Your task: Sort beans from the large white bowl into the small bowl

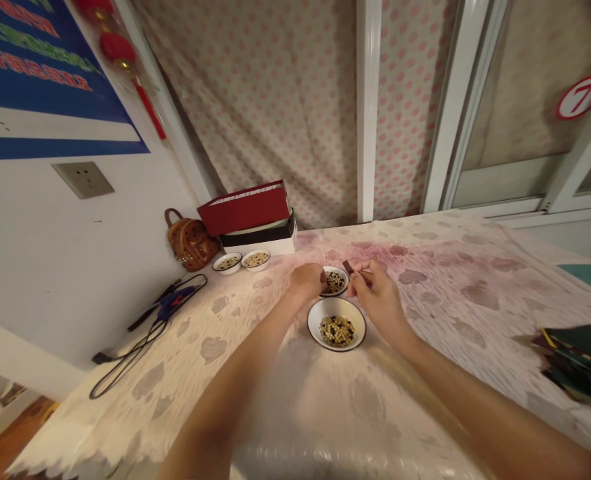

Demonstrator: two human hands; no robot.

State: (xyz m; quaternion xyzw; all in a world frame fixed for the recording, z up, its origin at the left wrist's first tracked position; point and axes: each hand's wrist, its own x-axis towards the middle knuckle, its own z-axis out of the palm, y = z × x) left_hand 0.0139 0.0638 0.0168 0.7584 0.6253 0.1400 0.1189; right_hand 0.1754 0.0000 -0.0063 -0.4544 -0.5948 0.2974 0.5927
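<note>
A small white bowl [346,283] with a dark rim holds a mix of pale and black beads or beans [334,283]. My left hand [307,280] is closed at its left side, the fingers curled over the rim and partly hidden. Beside the right rim, my right hand [378,290] pinches a small brown flat-ended stick [348,267], most of it covered by the fingers. Nearer to me stands a larger white bowl [336,304], between my forearms, with a similar bead mix [337,331] in its bottom.
Two small bowls [227,269] [256,267] of beads stand left of centre, before stacked boxes [260,243] and a brown mini backpack [193,241]. A blue glue gun [173,303] with its cord lies at the left edge. Dark green fabric pieces [583,360] lie at right.
</note>
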